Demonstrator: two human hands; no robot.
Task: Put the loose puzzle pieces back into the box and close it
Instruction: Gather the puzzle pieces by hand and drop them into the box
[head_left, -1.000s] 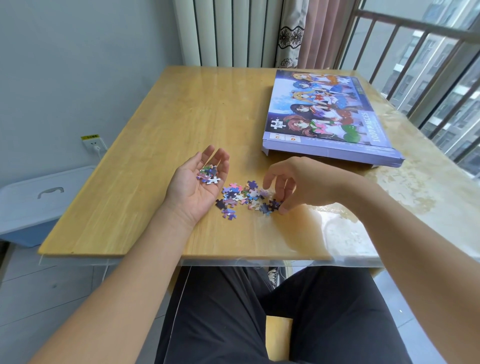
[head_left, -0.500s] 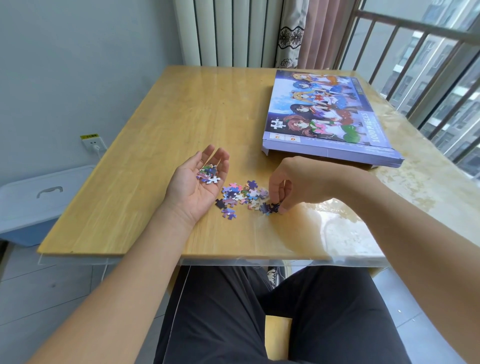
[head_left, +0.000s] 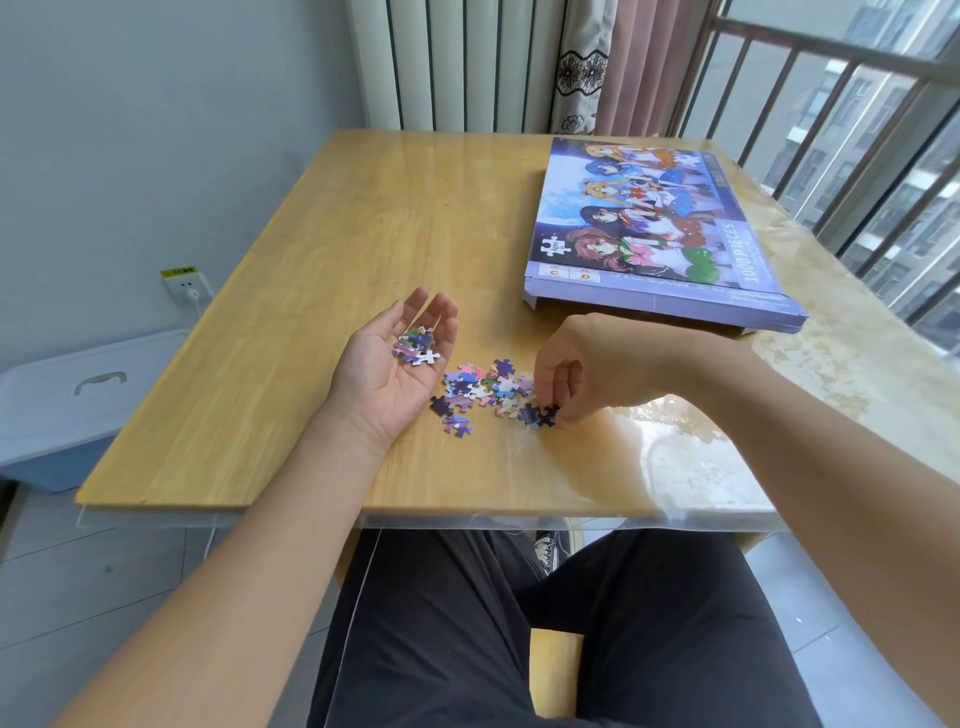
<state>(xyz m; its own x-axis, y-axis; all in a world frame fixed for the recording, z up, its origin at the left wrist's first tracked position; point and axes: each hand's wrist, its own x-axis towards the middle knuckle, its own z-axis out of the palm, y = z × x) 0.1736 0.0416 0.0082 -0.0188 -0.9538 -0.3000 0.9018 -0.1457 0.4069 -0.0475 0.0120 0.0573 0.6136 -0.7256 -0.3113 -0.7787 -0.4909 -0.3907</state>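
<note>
While the right hand (head_left: 576, 371) pinches a dark piece (head_left: 545, 415), the loose pieces (head_left: 480, 389) lie just left of its fingers, toward the open, cupped left hand (head_left: 395, 369) holding gathered pieces (head_left: 415, 345).

One head-worn wide-angle view looks forward and down over the tabletop's (head_left: 322, 291) near edge, close above the person's lap.

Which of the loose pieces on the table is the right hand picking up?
The dark blue piece at the pile's right edge: the right hand's fingertips pinch it, while the other pieces on the table lie untouched.
</note>
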